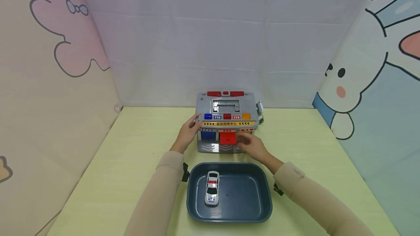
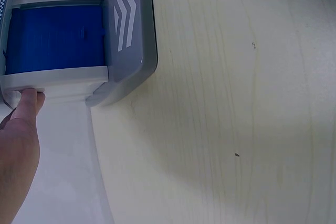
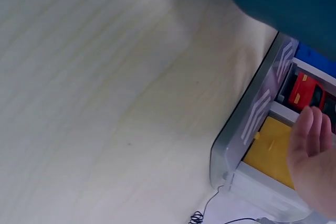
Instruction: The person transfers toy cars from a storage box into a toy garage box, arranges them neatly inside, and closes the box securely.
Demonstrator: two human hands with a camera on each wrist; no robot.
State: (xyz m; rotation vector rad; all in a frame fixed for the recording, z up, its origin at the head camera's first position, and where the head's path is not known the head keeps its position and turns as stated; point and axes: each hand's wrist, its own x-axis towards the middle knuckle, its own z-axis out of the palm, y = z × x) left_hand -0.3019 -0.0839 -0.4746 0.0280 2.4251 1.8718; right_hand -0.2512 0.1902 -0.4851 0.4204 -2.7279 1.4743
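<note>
A grey toy emergency station stands at the back of the table, with a blue door down on its left bay and a yellow door down on its right bay. In the middle, a red door sticks out, raised. Below it, a red toy car shows in the bay in the right wrist view. My left hand rests on the station's left side, fingers extended. My right hand is in front of the yellow door, its fingers loosely extended, fingertips close to the red door's edge.
A dark blue-grey tray lies nearer me, between my forearms. On its left half is a white toy police car. A white handset with a coiled cord hangs on the station's right side. A white curtain closes off the back.
</note>
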